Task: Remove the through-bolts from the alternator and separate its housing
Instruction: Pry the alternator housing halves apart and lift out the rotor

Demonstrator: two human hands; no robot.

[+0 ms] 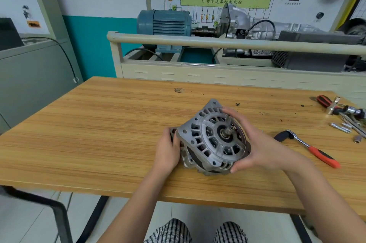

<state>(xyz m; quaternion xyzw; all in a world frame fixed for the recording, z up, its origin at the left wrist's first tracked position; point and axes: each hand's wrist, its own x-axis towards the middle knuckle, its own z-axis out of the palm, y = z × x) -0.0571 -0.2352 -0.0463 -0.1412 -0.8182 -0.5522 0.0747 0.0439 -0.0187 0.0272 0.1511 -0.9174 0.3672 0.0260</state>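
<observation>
The alternator [210, 139] sits at the centre of the frame on the wooden desk [99, 133], tilted so its slotted front housing and shaft stub face up toward the camera. The left hand [167, 150] grips its lower left edge, fingers curled round behind the casing. The right hand [255, 143] wraps the right rim, fingers [231, 112] spread over the top edge and the thumb pressed at the lower rim. Right of centre a ratchet wrench [309, 147] with an orange handle lies on the desk. At the right edge lie loose bolts [339, 127] and a cluster of tools [340, 108]. Checked trousers [172, 231] show at the bottom.
</observation>
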